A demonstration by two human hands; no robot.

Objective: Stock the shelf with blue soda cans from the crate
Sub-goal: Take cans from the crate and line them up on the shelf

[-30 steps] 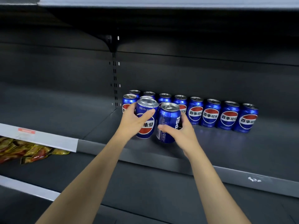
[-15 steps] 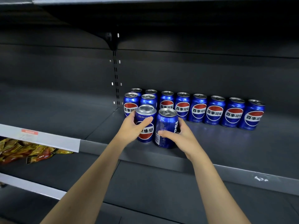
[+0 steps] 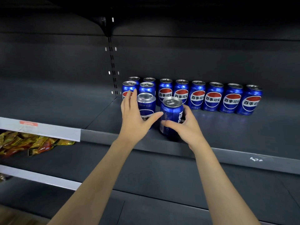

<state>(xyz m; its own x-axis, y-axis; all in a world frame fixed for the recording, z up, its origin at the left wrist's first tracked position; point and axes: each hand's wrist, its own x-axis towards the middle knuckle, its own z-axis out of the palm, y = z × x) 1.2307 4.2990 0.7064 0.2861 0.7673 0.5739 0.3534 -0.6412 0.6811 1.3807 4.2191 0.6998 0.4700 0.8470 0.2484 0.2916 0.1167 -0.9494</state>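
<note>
- Head view, centre of the frame: dark grey shelf (image 3: 227, 127) carrying blue soda cans, its front lip running from left of centre down toward the right edge.
- Back row of cans (image 3: 212, 96) lined upright against the rear panel, from just right of the slotted upright (image 3: 113, 69) out toward the right; a second pair standing in front of it at the left end.
- Left hand (image 3: 134, 117) at centre, fingers spread and loose, thumb stretched rightward; palm next to the left front can (image 3: 146, 103) without closing on it, fingertips reaching up in front of the can behind.
- Left front can upright on the shelf, silver top up, logo partly hidden by the hand.
- Right hand (image 3: 186, 125) just right of centre, fingers wrapped round the right front can (image 3: 172, 112), thumb on the near side, other fingers behind.
- Right front can tilted slightly, top leaning right, base near the shelf's front lip; cannot tell whether the base touches the shelf.
- The two front cans near each other, a narrow gap between them.
- Lower left of the frame: white price strip (image 3: 48, 129) with a red tag, yellow-and-red snack packets (image 3: 32, 143) below it on the next shelf down.
- Bare forearms entering from the bottom edge.
</note>
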